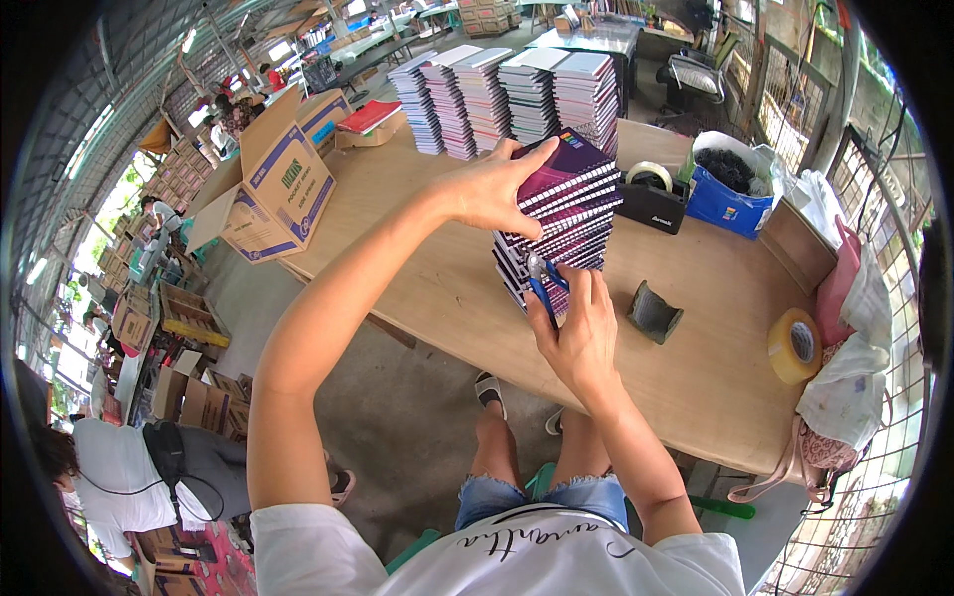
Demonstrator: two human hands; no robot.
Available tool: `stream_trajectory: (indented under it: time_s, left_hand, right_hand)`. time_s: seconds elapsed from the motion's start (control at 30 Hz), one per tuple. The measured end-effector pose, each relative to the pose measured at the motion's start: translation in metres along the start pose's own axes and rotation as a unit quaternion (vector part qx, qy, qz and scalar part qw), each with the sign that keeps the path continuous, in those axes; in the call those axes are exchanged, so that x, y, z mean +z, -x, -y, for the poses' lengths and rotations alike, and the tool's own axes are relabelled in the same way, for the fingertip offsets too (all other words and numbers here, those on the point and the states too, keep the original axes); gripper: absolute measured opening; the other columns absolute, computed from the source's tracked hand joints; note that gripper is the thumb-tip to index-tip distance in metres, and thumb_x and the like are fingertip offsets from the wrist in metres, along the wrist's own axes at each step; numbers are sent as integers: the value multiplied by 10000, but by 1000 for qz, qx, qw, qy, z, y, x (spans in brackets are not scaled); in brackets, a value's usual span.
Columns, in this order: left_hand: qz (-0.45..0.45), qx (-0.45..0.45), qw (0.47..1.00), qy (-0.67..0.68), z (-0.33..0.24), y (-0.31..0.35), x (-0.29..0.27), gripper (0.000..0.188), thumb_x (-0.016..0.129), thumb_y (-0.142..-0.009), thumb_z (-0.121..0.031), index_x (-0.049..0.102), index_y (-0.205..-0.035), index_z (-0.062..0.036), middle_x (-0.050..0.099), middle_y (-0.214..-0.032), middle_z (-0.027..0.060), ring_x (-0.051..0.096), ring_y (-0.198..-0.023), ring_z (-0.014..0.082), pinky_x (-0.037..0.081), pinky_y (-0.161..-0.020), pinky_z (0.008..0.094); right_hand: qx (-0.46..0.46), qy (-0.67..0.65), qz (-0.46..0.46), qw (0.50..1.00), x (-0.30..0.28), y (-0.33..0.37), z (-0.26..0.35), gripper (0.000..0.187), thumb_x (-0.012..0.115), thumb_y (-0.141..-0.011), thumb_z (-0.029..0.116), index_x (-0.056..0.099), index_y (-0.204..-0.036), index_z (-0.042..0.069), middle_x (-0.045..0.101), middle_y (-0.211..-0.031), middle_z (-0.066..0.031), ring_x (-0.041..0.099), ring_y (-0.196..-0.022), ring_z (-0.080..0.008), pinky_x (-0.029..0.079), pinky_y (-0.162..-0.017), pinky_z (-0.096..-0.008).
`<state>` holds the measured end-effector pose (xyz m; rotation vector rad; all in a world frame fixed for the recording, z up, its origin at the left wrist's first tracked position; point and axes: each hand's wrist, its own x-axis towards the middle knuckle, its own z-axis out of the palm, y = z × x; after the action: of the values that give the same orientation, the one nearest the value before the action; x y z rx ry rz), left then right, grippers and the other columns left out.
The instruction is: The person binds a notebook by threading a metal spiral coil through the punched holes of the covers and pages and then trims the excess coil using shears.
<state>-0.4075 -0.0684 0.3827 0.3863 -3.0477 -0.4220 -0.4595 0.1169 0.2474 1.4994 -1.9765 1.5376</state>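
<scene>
A tall stack of purple spiral notebooks (571, 199) stands on the wooden table in front of me, its black wire bindings facing my side. My left hand (487, 189) reaches over it and grips the upper notebooks, thumb against the bound edge and fingers over the top cover. In my right hand (579, 333) is a pair of blue-handled pliers (542, 283), closed in the fingers, with the metal jaws close against the bindings partway down the stack. Whether the jaws touch a wire I cannot tell. A dark curved piece (655, 312) lies just right of my right hand.
Behind are several tall notebook stacks (482, 99). A carton (283, 189) stands at the left. Rightward are a black tape dispenser (651, 199), a blue tub (730, 184) of black pieces, a tape roll (794, 346) and bags. Another person (129, 477) is at lower left.
</scene>
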Motion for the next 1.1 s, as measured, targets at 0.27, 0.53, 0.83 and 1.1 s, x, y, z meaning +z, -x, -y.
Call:
stream_trajectory:
  time_s: [0.27,0.53,0.83,1.1]
  left_hand:
    - [-8,4,1000,-23,0,0,1,1126,783,-638,-307,126,-1530,-109,319,-1375,292,430,-1229,416,395,-1033,404]
    - [0,0,1000,-15,-4,4,0,1189,811,-599,-295,97,-1532,-110,298,-1392,289,420,-1236,414,397,-1033,402]
    - [6,-18,1000,-23,-6,2,1,1224,807,-569,-266,69,-1533,-115,300,-1384,291,416,-1238,415,396,-1034,403]
    - [1,-10,1000,-13,-3,1,2,1204,809,-577,-259,90,-1531,-101,287,-1402,296,391,-1265,406,376,-1053,397]
  right_hand:
    - [126,-177,78,973,1,-8,-1,313,654,-863,241,539,-1004,-15,577,-818,-138,596,-753,-281,472,-664,-402]
    - [36,-60,3,998,0,2,4,318,672,-848,233,539,-1011,-7,586,-865,-166,595,-813,-313,472,-699,-427]
    - [232,-256,141,928,6,1,3,324,654,-871,272,540,-985,-8,590,-758,-162,617,-677,-259,464,-580,-386]
    - [79,-122,9,989,10,11,-11,348,676,-851,232,526,-1017,-34,575,-886,-196,595,-756,-340,479,-649,-415]
